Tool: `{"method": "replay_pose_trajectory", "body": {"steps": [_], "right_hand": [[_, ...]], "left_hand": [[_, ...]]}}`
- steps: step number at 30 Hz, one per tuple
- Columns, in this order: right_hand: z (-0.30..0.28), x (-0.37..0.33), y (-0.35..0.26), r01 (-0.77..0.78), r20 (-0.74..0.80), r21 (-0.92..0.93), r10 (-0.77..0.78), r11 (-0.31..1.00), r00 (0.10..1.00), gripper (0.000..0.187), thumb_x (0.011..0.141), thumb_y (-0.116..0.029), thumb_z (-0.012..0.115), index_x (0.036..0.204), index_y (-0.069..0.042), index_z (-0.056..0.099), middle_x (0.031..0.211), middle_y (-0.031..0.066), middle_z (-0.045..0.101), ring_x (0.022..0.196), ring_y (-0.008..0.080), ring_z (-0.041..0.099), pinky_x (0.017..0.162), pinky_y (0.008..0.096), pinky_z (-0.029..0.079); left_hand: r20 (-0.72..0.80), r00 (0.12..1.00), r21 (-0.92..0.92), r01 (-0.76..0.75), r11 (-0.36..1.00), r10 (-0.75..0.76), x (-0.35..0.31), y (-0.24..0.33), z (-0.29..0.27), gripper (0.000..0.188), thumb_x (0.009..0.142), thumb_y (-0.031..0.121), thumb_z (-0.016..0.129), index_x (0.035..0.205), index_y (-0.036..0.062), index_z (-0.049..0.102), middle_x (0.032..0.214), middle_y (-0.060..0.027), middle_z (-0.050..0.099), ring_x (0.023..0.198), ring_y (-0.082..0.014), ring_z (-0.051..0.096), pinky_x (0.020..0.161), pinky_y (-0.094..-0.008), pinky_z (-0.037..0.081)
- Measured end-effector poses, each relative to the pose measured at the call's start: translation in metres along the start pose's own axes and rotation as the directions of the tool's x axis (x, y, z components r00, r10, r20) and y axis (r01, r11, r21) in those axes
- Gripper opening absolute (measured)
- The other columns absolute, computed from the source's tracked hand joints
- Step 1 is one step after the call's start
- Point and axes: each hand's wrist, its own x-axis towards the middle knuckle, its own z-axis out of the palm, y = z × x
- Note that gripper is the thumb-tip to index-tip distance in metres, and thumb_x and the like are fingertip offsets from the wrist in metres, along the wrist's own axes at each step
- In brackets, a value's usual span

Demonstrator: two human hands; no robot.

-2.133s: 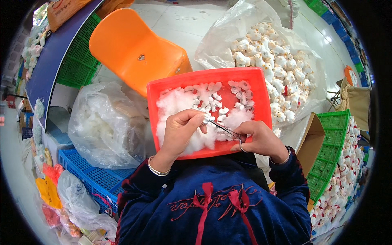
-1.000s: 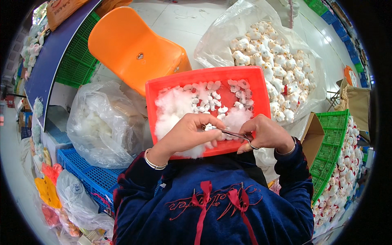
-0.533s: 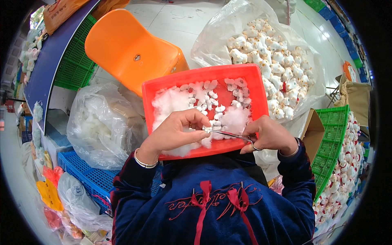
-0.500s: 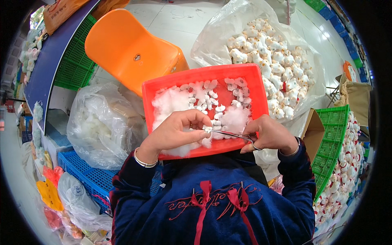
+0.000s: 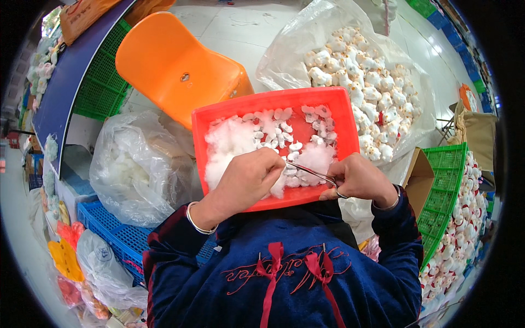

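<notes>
A red plastic tray (image 5: 276, 97) lies across my lap, holding white fluffy stuffing (image 5: 229, 139) and several small white stuffed pieces (image 5: 285, 136). In my right hand (image 5: 358, 177) are slim metal forceps (image 5: 313, 171) with ring handles, the fingers wrapped round the rings. The forceps' tips reach left to the fingertips of my left hand (image 5: 249, 177). That hand is closed over the tray's near side, its back turned up. What its fingers pinch is hidden behind the knuckles.
An orange chair (image 5: 180, 65) stands beyond the tray. At the far right is a clear bag (image 5: 284, 52) full of white stuffed figures (image 5: 377, 87). On the left are a clear bag of stuffing (image 5: 136, 164) and a blue crate (image 5: 117, 232). A green crate (image 5: 445, 191) stands at right.
My left hand has rolled over, knuckles up, covering the small white piece that showed at the forceps' tips. My right hand keeps hold of the forceps, nearly in place.
</notes>
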Motion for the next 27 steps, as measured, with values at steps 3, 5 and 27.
{"method": "replay_pose_trajectory", "body": {"steps": [3,5,27], "right_hand": [[0.000,0.002,-0.001,0.001,0.000,-0.035,-0.001,0.999,1.000,0.043,0.075,-0.038,0.089,0.078,-0.001,0.069,0.064,0.0132,0.063,0.059,0.0283,0.063,0.058,0.0398,0.048],[-0.001,0.001,-0.004,0.012,0.006,-0.046,-0.012,0.999,1.000,0.043,0.075,-0.039,0.089,0.079,-0.001,0.069,0.064,0.0131,0.063,0.060,0.0284,0.064,0.058,0.0398,0.048],[-0.006,-0.010,0.000,0.003,0.020,0.057,-0.004,0.998,1.000,0.044,0.074,-0.033,0.092,0.075,0.002,0.065,0.060,0.0107,0.057,0.054,0.0201,0.055,0.055,0.0371,0.043]], "left_hand": [[0.058,0.980,-0.066,0.193,0.979,-0.190,0.007,0.012,-0.011,0.020,0.089,0.009,0.077,0.106,0.0015,0.070,0.100,-0.0110,0.074,0.085,-0.0240,0.072,0.077,-0.0322,0.056],[0.065,0.992,-0.173,0.117,0.978,-0.107,0.012,0.005,-0.006,0.020,0.088,0.011,0.078,0.104,0.0012,0.070,0.097,-0.0106,0.074,0.084,-0.0234,0.072,0.077,-0.0322,0.056],[0.196,0.969,-0.418,0.223,0.881,-0.152,0.013,0.001,-0.021,0.013,0.093,0.006,0.071,0.103,-0.0022,0.073,0.093,-0.0078,0.076,0.084,-0.0125,0.072,0.079,-0.0277,0.057]]}}
